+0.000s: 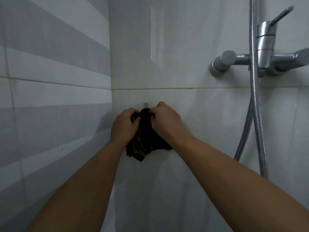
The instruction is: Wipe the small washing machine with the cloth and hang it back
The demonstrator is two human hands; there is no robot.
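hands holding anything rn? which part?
Both. Left hand and right hand pinch the dark cloth at its bunched top edge, just under the wall hook; the rest hangs free below.

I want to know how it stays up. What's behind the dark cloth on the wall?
Just above the cloth, a small grey hook pokes out from the white tiled wall. The left hand and right hand bunch the cloth there, hiding the hook's lower part.

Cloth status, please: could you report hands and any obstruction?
Both hands, left and right, gripping dark cloth. Cloth at wall hook. Nothing in the way.
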